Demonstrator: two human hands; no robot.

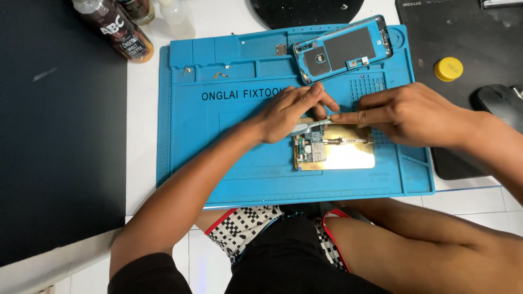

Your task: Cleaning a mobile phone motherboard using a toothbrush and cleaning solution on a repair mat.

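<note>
Knees and checkered shorts (245,223) fill bottom centre. Upper left: dark-liquid bottle (117,27) on the white table. Blue repair mat (218,163) mid-frame. Left hand (289,111) pinches a pale brush (305,127) over the circuit board (309,149), which is clamped on a brass holder plate (348,155). Right hand (408,114) pinches the brush tip. Phone frame (343,49) at the mat's top edge. Yellow cap (448,69) upper right.
</note>
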